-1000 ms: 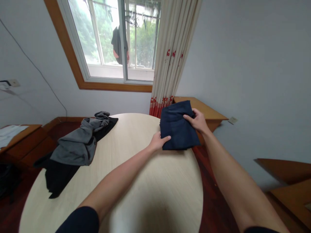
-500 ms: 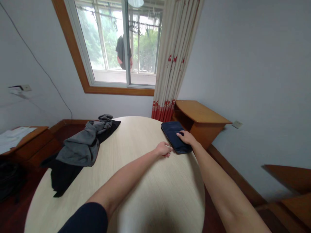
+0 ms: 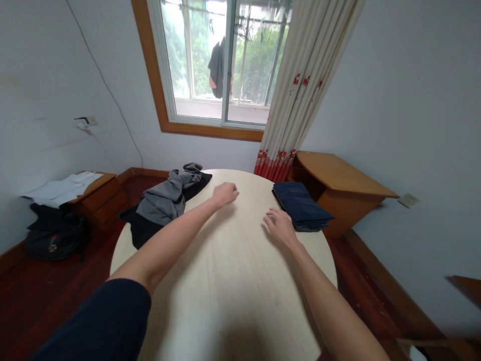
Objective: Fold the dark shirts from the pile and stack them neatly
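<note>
Above the far part of the round table (image 3: 240, 271), my left hand (image 3: 225, 194) has its fingers curled in, and nothing shows in them. Just left of it lies a crumpled heap of grey and black clothes (image 3: 161, 200). My right hand (image 3: 278, 224) is open, fingers apart and bent a little, over the tabletop. Close to its right side rests a stack of folded dark navy clothes (image 3: 302, 203) at the table's right edge, apart from the fingers.
A wooden desk (image 3: 349, 173) stands behind the right edge of the table, beside a long curtain (image 3: 289, 115). On the left are a low wooden cabinet (image 3: 101, 200) with papers (image 3: 63, 188) on top and a black backpack (image 3: 56, 235) on the floor.
My right hand has come off the folded navy clothes and moved left. My left hand has moved away from them towards the clothes heap. The view has turned left.
</note>
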Tool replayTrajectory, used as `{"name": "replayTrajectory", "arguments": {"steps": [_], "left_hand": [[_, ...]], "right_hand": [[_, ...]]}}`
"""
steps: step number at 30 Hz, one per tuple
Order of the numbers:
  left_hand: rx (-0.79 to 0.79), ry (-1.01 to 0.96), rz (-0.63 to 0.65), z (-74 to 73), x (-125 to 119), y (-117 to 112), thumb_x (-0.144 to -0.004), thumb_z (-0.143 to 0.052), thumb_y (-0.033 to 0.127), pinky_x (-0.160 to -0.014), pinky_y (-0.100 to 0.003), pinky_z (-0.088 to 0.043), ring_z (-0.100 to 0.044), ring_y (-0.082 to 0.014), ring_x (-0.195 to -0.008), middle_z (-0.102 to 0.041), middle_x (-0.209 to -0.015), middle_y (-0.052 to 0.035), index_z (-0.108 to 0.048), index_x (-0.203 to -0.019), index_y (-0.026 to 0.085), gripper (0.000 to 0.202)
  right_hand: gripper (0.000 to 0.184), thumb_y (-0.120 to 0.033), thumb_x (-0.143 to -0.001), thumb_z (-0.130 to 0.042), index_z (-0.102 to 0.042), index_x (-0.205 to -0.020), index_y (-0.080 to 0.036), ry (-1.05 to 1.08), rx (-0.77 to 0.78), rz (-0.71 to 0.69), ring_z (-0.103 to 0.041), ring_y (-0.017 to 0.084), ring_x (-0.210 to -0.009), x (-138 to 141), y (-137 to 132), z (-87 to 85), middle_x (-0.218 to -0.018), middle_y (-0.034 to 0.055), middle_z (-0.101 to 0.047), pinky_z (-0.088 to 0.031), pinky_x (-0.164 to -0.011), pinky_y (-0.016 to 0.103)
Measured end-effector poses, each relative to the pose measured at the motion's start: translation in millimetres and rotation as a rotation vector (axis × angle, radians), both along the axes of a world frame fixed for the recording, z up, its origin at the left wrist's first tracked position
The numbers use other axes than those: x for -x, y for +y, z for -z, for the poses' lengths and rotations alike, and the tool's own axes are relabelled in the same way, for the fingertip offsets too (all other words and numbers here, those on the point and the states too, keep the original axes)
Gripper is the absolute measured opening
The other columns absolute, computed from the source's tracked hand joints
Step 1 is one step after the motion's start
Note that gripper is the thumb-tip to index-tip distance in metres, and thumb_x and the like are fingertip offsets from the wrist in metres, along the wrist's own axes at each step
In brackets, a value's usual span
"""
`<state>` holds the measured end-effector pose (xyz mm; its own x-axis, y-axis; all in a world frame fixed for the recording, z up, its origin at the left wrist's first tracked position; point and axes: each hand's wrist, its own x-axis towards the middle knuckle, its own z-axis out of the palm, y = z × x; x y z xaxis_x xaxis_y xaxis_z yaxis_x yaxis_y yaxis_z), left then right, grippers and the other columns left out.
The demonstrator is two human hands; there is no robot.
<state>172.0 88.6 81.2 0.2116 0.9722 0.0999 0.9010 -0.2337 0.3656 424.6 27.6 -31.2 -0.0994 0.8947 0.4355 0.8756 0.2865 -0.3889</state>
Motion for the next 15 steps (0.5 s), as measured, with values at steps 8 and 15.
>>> {"name": "replayTrajectory", "arguments": {"steps": [8,15], "left_hand": [[-0.150,0.329,-0.547,41.3,174.3,1.5,-0.084,-0.064,0.043,-0.101,-0.051,-0.038,-0.042,-0.0400,-0.130,-0.049,-0.141,-0.0271,-0.052,-0.134,0.008,0.063],[-0.193,-0.008,-0.637,33.2,190.8,8.3,-0.098,-0.035,0.036,-0.088,-0.045,-0.045,-0.062,-0.0365,-0.109,-0.069,-0.112,-0.0212,-0.063,-0.118,0.016,0.040]], "right_hand": [[0.027,-0.036,-0.089,-0.053,-0.071,-0.099,-0.018,0.202,0.040,-0.059,-0.059,0.026,-0.115,59.4,-1.2,32.9,-0.120,0.0127,-0.068,-0.041,-0.104,0.045],[0.029,-0.042,-0.086,-0.054,-0.071,-0.093,-0.019,0.380,0.007,-0.067,-0.063,0.027,-0.106,45.4,-4.1,50.1,-0.109,0.0121,-0.071,-0.046,-0.099,0.046]]}}
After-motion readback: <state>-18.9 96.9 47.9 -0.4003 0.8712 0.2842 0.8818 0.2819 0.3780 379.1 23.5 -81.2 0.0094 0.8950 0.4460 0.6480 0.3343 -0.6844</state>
